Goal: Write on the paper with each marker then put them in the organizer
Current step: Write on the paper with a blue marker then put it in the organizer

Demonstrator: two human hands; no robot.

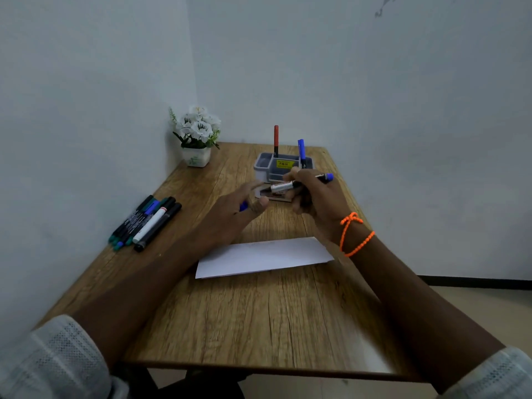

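Note:
My right hand point(313, 194) grips a blue marker point(290, 185) above the table, held level, its blue end pointing right. My left hand point(239, 205) hovers just left of it and holds a small blue cap point(243, 206) between fingers and thumb. A white sheet of paper point(263, 256) lies on the wooden table point(259, 312) below both wrists. The grey organizer point(280, 168) stands behind my hands with a red marker point(276, 139) and a blue marker point(301, 152) upright in it. Several more markers point(146, 221) lie in a bunch at the left.
A white pot of artificial white flowers point(197, 136) stands in the back left corner. Grey walls close off the table's left and far sides. A small dark pad lies partly hidden under my hands in front of the organizer.

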